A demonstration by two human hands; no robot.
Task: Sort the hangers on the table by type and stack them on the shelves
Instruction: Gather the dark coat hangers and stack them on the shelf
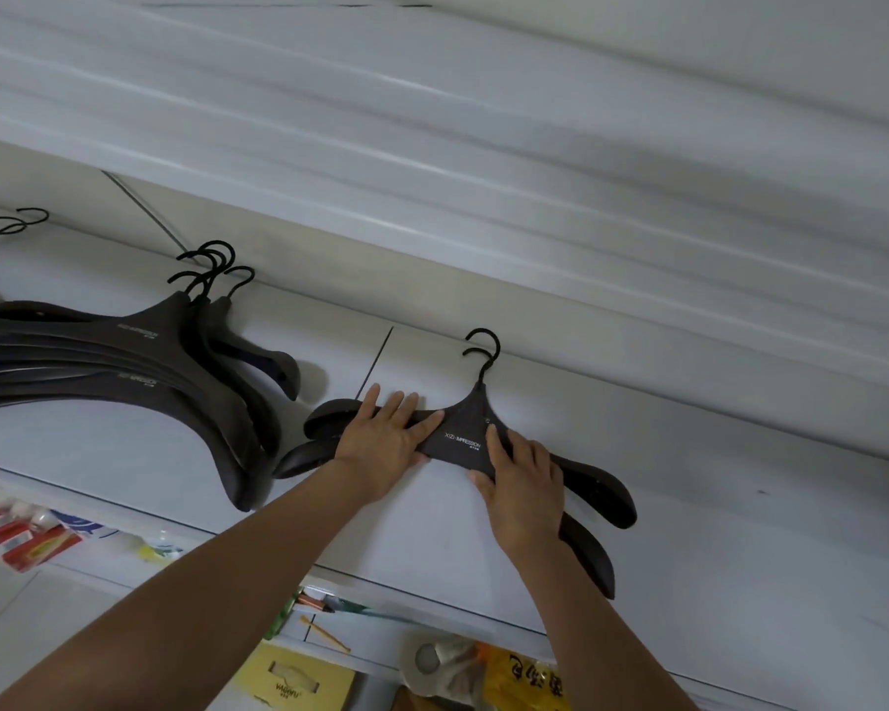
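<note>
Two dark brown wide-shouldered hangers [463,438] with black hooks lie stacked on the white shelf [689,505]. My left hand [386,438] lies flat on their left arm, fingers straight. My right hand [522,484] rests on the right arm, with its thumb at the lower edge of the top hanger. To the left lies a bigger pile of several matching dark hangers [139,361], hooks pointing to the back wall. More hooks [16,225] show at the far left edge.
A white shelf board [483,146] overhangs close above. Below the shelf's front edge sits a lower level with a yellow tissue box [299,685], a yellow bag [529,679], pencils and red packets [32,541]. Bare shelf surface extends to the right.
</note>
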